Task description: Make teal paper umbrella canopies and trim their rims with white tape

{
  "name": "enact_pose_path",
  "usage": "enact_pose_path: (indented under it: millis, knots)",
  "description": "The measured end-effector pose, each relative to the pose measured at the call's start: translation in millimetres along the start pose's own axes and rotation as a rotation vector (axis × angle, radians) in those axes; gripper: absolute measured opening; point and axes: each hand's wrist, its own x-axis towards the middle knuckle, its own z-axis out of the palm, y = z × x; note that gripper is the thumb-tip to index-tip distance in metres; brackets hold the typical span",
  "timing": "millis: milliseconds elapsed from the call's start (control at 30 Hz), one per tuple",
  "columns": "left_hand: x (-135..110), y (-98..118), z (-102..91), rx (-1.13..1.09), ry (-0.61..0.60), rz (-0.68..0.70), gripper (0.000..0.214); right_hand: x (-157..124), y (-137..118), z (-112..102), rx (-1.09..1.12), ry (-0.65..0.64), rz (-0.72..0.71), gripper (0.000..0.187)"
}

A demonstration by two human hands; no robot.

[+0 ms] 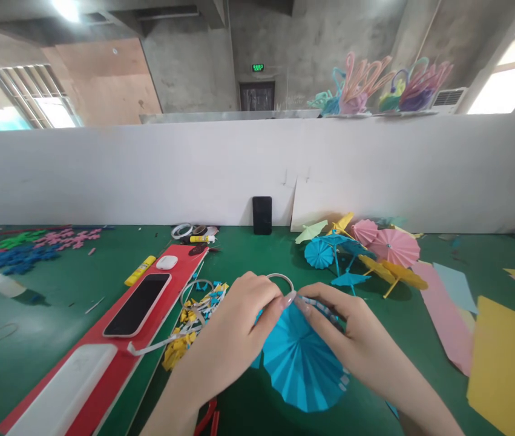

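A blue pleated paper disc, fanned out in folds, is held low over the table between my two hands. My left hand is closed in a pinch at its upper edge, on a thin white strip that curls up in a loop behind the fingertips. With thumb and fingers pressed together, my right hand grips the disc's upper right rim, where white dashes show along the folds. The fingertips of both hands nearly meet. Part of the disc is hidden behind my fingers.
Paper umbrellas in several colours stand at the back right, with coloured paper sheets nearer. Left are paper scraps, a red board carrying a phone, and a glue bottle. Red-handled scissors lie partly hidden below my left wrist.
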Motion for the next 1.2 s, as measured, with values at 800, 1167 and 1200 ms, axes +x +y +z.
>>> enact_pose_path:
  millis: [800,1167,1200]
  knots:
    - [3.3,-5.9,6.5,0.079,0.120,0.086,0.025,5.3,7.4,7.3,0.036,0.017,0.003,0.033]
    - [7.4,-7.6,8.1,-0.028,0.130,0.046,0.020,9.2,11.6,13.7,0.020,-0.046,-0.027,0.033]
    - [7.1,-8.0,8.0,-0.057,0.141,0.036,0.016,9.5,12.5,13.1,0.016,-0.029,-0.022,0.032]
